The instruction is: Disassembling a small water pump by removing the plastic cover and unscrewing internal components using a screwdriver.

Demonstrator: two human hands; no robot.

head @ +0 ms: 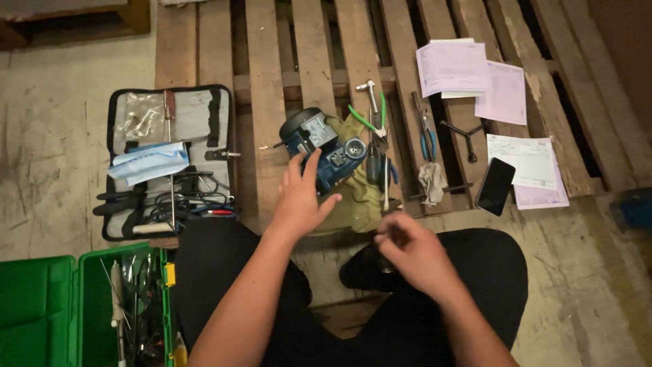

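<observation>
Head view: looking down at a seated person's two hands over a wooden pallet [268, 81] on a concrete floor [47, 136].
Left hand [301, 200]: laid on the near side of the blue motor unit [319, 146]; fingers spread open and resting against its housing, thumb out to the right, not closed around it.
Right hand [411, 248]: held over the lap, apart from the pallet, blurred; fingers curled in together, and I cannot tell whether something small sits between them.
Blue motor unit: on the pallet slats, partly on an olive-green cloth [356, 197], a round grey cap at its upper left and a round dial face at its right.
Tools to the right: green-handled pliers [370, 119], a ratchet wrench [370, 92], blue-handled pliers [426, 139], a dark three-armed wrench [465, 132] and a crumpled rag [431, 180], all just beside the cloth.
Papers: pink and white sheets [475, 75] at the upper right of the pallet, a black phone [496, 187] lying at their lower edge.
Tool pouch [166, 163]: open flat at the pallet's left edge, holding a screwdriver, cables and a folded blue paper.
Green case [75, 306]: open at lower left on the floor, tools inside.
</observation>
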